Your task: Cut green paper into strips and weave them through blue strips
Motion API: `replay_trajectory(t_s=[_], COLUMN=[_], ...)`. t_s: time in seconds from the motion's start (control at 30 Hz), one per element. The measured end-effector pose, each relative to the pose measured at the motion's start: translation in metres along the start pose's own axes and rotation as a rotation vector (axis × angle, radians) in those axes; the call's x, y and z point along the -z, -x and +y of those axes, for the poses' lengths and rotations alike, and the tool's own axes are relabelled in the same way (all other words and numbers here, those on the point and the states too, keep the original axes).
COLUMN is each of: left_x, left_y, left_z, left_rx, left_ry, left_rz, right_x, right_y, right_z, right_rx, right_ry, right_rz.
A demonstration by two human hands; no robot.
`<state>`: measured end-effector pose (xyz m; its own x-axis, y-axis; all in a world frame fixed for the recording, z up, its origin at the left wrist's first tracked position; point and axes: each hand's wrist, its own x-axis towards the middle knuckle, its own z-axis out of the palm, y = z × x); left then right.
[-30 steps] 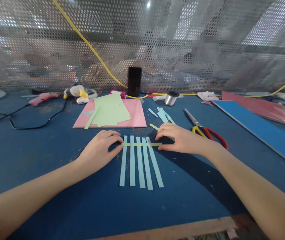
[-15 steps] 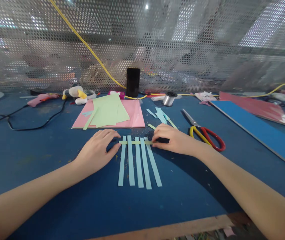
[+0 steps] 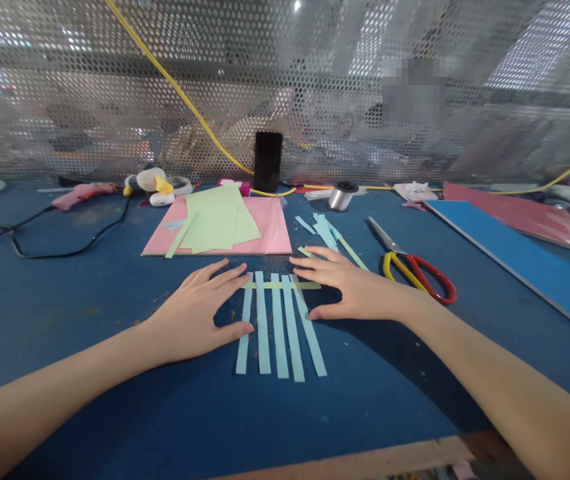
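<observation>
Your left hand [image 3: 192,310] and right hand [image 3: 355,287] are spread, grasping nothing. Between and partly beneath them lie five blue strips [image 3: 279,333] crossed by a green strip [image 3: 267,285]. Square the slanted one by your right hand, pressing lightly.

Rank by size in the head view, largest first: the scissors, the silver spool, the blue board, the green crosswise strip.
1. Blue board, though cut off by the frame
2. Scissors
Unsure, so unranked: silver spool and green crosswise strip; the strip is longer but thinner.
</observation>
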<state>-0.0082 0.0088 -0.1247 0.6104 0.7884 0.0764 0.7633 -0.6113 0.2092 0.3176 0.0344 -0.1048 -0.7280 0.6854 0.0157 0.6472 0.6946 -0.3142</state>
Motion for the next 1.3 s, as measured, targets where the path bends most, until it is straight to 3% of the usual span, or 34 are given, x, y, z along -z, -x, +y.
replay_trajectory(t_s=[0.3,0.53,0.73,0.9,1.1,1.3], left_x=[-0.004,0.017,0.020,0.015,0.017,0.011], left_y=[0.005,0.013,0.017,0.016,0.008,0.004], left_z=[0.007,0.020,0.005,-0.012,-0.017,-0.013], left_rx=[-0.001,-0.220,-0.442,-0.517,-0.599,-0.616], left_ry=[-0.015,0.077,0.043,-0.016,-0.171,-0.220], left_rz=[0.101,0.264,0.129,0.163,0.314,0.375], right_x=[-0.001,0.004,0.019,0.018,0.011,0.007], right_y=[0.000,0.000,-0.001,-0.003,-0.005,-0.008], right_z=[-0.011,-0.014,-0.012,-0.015,-0.015,-0.013], right_rx=[0.013,0.051,0.325,0.527,0.573,0.585], right_ry=[0.046,0.075,0.291,0.648,0.716,0.742], right_rz=[-0.018,0.016,0.184,0.245,0.344,0.358])
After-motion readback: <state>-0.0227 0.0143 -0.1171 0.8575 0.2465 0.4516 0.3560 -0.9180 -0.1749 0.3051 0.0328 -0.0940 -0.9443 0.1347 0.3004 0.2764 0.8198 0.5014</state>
